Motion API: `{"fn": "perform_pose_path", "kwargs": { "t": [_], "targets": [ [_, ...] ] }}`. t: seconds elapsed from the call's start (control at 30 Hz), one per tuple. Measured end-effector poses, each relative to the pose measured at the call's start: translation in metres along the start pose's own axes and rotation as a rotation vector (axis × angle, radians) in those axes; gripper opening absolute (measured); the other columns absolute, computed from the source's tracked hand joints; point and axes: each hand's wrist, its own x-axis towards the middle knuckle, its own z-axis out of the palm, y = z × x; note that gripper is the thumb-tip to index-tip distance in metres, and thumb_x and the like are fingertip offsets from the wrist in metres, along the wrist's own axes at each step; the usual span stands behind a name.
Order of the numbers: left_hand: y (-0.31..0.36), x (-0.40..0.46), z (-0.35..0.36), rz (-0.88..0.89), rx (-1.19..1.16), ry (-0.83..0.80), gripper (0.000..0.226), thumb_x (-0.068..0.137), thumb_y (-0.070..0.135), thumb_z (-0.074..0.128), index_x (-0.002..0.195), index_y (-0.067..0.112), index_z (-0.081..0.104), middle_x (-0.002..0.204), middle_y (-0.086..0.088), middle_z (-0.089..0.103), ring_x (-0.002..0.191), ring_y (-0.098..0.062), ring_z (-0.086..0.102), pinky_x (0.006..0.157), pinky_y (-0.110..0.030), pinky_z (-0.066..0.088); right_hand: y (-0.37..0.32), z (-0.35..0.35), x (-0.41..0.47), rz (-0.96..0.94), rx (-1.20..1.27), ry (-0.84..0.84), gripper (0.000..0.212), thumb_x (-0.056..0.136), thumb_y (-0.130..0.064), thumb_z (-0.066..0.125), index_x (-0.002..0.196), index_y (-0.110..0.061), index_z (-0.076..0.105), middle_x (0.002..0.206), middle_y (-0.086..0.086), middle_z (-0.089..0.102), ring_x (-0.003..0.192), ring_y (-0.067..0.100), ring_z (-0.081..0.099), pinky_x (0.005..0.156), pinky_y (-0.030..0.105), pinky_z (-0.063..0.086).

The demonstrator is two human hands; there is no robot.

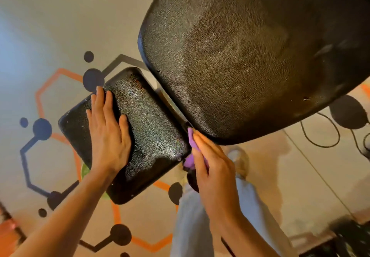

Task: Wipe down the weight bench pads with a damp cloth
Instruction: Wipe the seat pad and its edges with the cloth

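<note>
A black textured seat pad [152, 128] lies below me, shiny and wet-looking. The large black back pad [250, 56] rises at the upper right, with duller smeared patches. My left hand [108, 134] rests flat on the seat pad's left half, fingers together, holding nothing. My right hand [214, 164] grips a purple cloth [192, 152] and presses it into the narrow gap between the seat pad's right edge and the back pad's lower end. Most of the cloth is hidden under my fingers.
The floor [60, 36] is pale with orange and dark hexagon markings. My light trousers [192, 226] and a shoe [240, 160] show under the right arm. Black cables [320, 136] loop on the floor at right. Something green [85, 170] peeks from under the seat pad.
</note>
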Motion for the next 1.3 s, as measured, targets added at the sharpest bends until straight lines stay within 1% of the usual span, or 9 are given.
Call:
{"fn": "perform_pose_path", "kwargs": {
  "t": [0.1,0.3,0.47,0.63,0.7,0.83,1.03,1.17,1.3],
  "targets": [
    [-0.002,0.001,0.000,0.005,0.003,-0.003,0.059,0.102,0.033,0.026,0.155,0.011,0.014,0.165,-0.007,0.005,0.153,-0.024,-0.001,0.122,-0.034,-0.006,-0.008,0.017,0.016,-0.091,0.073,0.132,0.033,0.098,-0.016,0.049,0.127,-0.006,0.060,0.133,0.003,0.058,0.122,0.011,0.054,0.105,0.020,0.038],
    [-0.006,0.001,-0.003,0.048,-0.046,-0.039,0.061,0.102,0.035,0.026,0.156,0.011,0.012,0.165,-0.006,0.001,0.153,-0.024,-0.004,0.121,-0.036,-0.007,-0.001,0.062,0.016,-0.286,-0.312,0.171,0.035,0.099,-0.027,0.047,0.126,-0.010,0.062,0.143,0.006,0.049,0.124,0.027,0.050,0.104,0.040,0.039],
    [-0.023,-0.007,-0.018,0.160,-0.005,-0.075,0.060,0.105,0.040,0.021,0.157,0.013,0.007,0.166,-0.004,-0.001,0.153,-0.017,-0.006,0.120,-0.024,-0.012,-0.013,0.102,-0.004,-0.110,-0.401,0.347,0.044,0.092,-0.012,0.060,0.135,-0.011,0.053,0.148,0.007,0.042,0.142,0.026,0.031,0.115,0.044,0.029],
    [-0.056,-0.034,-0.025,0.231,0.063,-0.141,0.064,0.101,0.041,0.021,0.157,0.013,0.005,0.166,-0.001,-0.004,0.153,-0.017,-0.006,0.123,-0.034,-0.004,-0.026,0.129,-0.049,-0.210,-0.473,0.107,0.044,0.098,-0.018,0.044,0.142,-0.012,0.043,0.155,0.001,0.031,0.147,0.021,0.018,0.121,0.038,0.011],
    [-0.062,-0.038,-0.024,0.248,0.070,-0.143,0.064,0.101,0.038,0.023,0.157,0.013,0.004,0.166,-0.002,-0.006,0.153,-0.020,-0.006,0.123,-0.036,-0.003,-0.017,0.116,-0.023,-0.219,-0.576,0.134,0.046,0.099,-0.020,0.041,0.144,-0.013,0.039,0.156,0.002,0.030,0.147,0.022,0.018,0.119,0.042,0.016],
    [-0.063,-0.037,-0.019,0.266,0.045,-0.113,0.063,0.102,0.035,0.024,0.157,0.011,0.006,0.166,-0.005,-0.004,0.153,-0.022,-0.005,0.123,-0.035,-0.005,-0.032,0.129,0.000,0.032,-0.554,0.349,0.049,0.100,-0.022,0.036,0.148,-0.013,0.032,0.157,0.002,0.025,0.148,0.021,0.013,0.120,0.042,0.012],
    [-0.065,-0.037,-0.017,0.275,0.042,-0.074,0.063,0.101,0.034,0.026,0.156,0.008,0.009,0.165,-0.007,0.000,0.153,-0.023,-0.002,0.124,-0.035,-0.004,-0.025,0.140,-0.038,-0.187,-0.671,0.163,0.050,0.096,-0.021,0.037,0.145,-0.014,0.037,0.157,0.002,0.027,0.146,0.023,0.020,0.117,0.044,0.017],
    [-0.063,-0.037,-0.014,0.266,0.053,-0.039,0.062,0.102,0.036,0.022,0.156,0.007,0.010,0.165,-0.010,0.003,0.153,-0.025,0.000,0.124,-0.036,-0.002,-0.035,0.120,0.027,0.060,-0.607,0.427,0.047,0.101,-0.020,0.027,0.146,-0.010,0.036,0.155,0.008,0.029,0.147,0.025,0.018,0.119,0.047,0.015],
    [-0.065,-0.039,-0.015,0.295,0.019,-0.023,0.062,0.102,0.034,0.024,0.155,0.004,0.013,0.165,-0.013,0.005,0.153,-0.027,0.002,0.124,-0.036,-0.002,-0.043,0.165,-0.055,-0.130,-0.677,0.211,0.056,0.095,-0.019,0.041,0.148,-0.015,0.026,0.157,0.002,0.023,0.147,0.021,0.016,0.119,0.039,0.013]
  ]
}}
